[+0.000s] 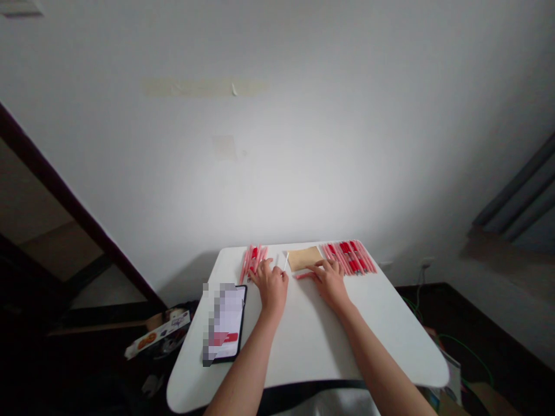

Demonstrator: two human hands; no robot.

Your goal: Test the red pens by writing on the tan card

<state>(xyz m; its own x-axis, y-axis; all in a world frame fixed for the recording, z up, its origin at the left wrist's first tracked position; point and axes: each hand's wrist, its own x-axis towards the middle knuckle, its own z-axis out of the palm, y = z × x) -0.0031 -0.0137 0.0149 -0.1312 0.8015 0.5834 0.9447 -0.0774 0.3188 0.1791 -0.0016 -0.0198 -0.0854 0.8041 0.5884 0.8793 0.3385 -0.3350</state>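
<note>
My left hand (272,286) rests on the white table (303,341) beside a small pile of red pens (253,259), its fingers curled round a thin white stick (285,261) that points up and away. My right hand (329,280) lies flat with fingers spread, fingertips at the edge of a brown paper envelope (304,257). A single red pen (304,275) lies just under its thumb side. A larger row of red pens (350,257) sits to the right of that hand.
A phone (225,323) with a lit screen lies at the table's left. A plain white wall stands right behind the table. A printed box (156,335) lies on the dark floor at left, and cables lie at right.
</note>
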